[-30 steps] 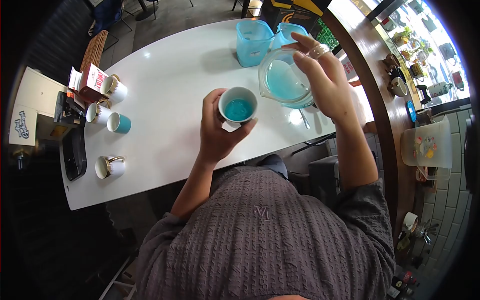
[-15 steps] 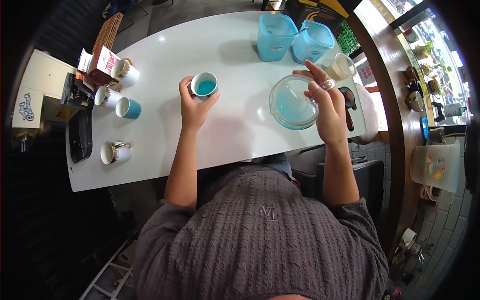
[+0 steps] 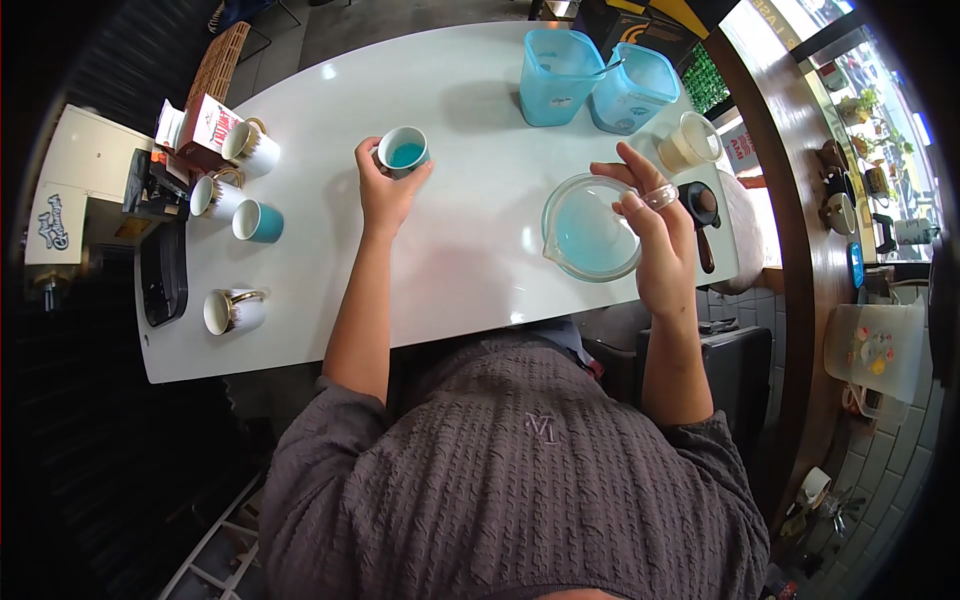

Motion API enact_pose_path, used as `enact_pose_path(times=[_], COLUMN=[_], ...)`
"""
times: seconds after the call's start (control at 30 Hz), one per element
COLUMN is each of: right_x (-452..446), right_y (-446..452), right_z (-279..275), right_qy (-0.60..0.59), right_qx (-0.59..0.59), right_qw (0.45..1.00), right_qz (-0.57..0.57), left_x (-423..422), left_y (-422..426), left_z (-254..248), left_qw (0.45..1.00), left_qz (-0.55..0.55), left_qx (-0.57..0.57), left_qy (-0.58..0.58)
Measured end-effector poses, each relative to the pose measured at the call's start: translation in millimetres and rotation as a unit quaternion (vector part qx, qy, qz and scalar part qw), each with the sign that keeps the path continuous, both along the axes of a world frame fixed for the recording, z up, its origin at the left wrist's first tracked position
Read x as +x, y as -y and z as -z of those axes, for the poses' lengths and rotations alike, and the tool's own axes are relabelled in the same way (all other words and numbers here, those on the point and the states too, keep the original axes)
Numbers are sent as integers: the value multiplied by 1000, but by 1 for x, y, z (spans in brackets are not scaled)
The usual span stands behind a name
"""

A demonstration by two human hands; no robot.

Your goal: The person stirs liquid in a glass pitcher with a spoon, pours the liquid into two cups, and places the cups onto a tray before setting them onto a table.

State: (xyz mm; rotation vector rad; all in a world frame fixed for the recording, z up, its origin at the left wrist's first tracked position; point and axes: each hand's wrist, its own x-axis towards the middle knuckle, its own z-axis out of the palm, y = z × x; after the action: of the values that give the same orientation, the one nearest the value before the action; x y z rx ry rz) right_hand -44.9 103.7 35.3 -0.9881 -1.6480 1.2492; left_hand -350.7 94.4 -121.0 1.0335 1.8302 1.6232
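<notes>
A small cup with blue liquid inside is in my left hand, whose thumb and fingers wrap round its sides. On the right, my right hand grips the clear handle of a round glass pitcher with a pouring lip. Its thumb presses on the handle while a couple of fingers stick out past it. Pale blue shows through the pitcher; I cannot tell how full it is. The pitcher is near the table's front edge, apart from the cup.
Gold-handled white mugs and a teal cup stand at the left, by a red and white box. Two blue plastic containers stand at the back right, near a translucent cup and a dark-handled tool. Everything rests on a white table.
My left hand has shifted the cup slightly away from me. The pitcher in my right hand has come a little closer to my body and sits more level.
</notes>
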Motion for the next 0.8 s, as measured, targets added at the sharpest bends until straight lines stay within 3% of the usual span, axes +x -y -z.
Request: enact_pose_path(times=[0.63,0.7,0.73,0.8], right_x=[6,6,6,4], right_y=[-6,-7,-7,-7], right_z=[2,3,4,4], right_qy=[0,-6,-12,10], right_qx=[-21,-27,-32,-32], right_qw=[1000,1000,999,999], right_qz=[-12,-16,-16,-21], left_x=[-3,-5,-8,-18], left_y=[-12,-3,6,27], left_z=[6,8,10,7], left_qw=[999,989,989,982], left_qz=[-6,-34,-40,-171], left_qx=[3,21,19,27], left_qy=[46,-141,-141,-79])
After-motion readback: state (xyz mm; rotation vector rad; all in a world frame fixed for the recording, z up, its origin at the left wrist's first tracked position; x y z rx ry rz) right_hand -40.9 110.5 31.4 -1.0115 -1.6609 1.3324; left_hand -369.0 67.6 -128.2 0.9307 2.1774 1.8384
